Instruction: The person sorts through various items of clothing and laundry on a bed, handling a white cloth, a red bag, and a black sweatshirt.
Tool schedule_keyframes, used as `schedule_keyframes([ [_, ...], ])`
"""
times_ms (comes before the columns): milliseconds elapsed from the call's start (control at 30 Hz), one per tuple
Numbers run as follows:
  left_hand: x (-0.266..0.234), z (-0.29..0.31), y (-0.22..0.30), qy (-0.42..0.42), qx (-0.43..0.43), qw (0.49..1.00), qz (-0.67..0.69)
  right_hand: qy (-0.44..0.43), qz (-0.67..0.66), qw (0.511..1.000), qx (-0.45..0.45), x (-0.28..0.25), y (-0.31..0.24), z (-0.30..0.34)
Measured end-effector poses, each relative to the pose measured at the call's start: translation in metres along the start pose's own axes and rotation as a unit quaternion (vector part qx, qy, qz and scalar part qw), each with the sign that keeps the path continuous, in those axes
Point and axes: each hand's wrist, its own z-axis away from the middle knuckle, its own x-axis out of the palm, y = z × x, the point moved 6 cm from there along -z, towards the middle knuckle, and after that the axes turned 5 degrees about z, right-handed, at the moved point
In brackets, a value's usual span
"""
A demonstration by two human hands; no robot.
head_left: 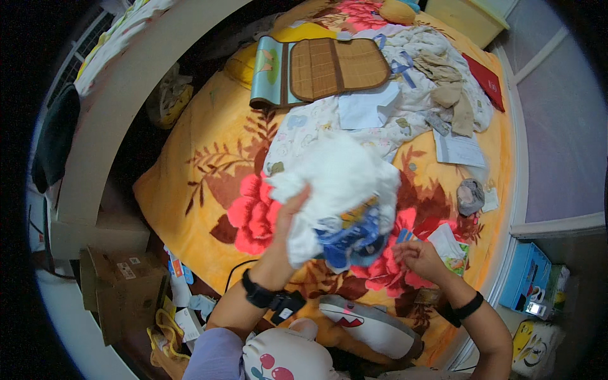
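My left hand [292, 212] is closed on a bunched white garment [339, 171] with a blue and yellow print on its lower part. The cloth is smeared by motion, so its exact kind does not show. It hangs over the flowered orange blanket [183, 152]. My right hand [417, 258] is to the right of the garment, apart from it, with its fingers curled together. A small blue and white striped thing [406, 235] shows at the fingertips; whether they grip it cannot be made out. Just beyond that hand lies a white and green packet [453, 250].
A folded brown woven mat [339, 66] lies at the far side, beside rumpled white bedding [424, 57] and beige clothing [443, 82]. A grey bundle [470, 196] rests at the right. Close to me is a grey and white plush toy [370, 326]. A cardboard box [123, 285] stands at left.
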Motion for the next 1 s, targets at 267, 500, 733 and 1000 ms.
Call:
schedule_keyframes([
  [267,0.023,0.055,0.101,-0.017,0.3,0.949,-0.096,0.289,0.284,0.9,-0.162,-0.048,-0.041,-0.122],
  [500,0.033,0.059,0.105,-0.016,0.315,0.943,-0.102,0.389,0.123,0.913,-0.026,-0.034,-0.056,-0.203],
  [733,0.042,0.065,0.108,-0.04,0.303,0.949,-0.077,0.305,0.096,0.934,-0.159,-0.005,-0.077,-0.182],
  [1000,0.083,0.093,0.128,-0.081,0.408,0.876,-0.244,0.085,0.133,0.982,-0.105,0.1,-0.03,-0.101],
])
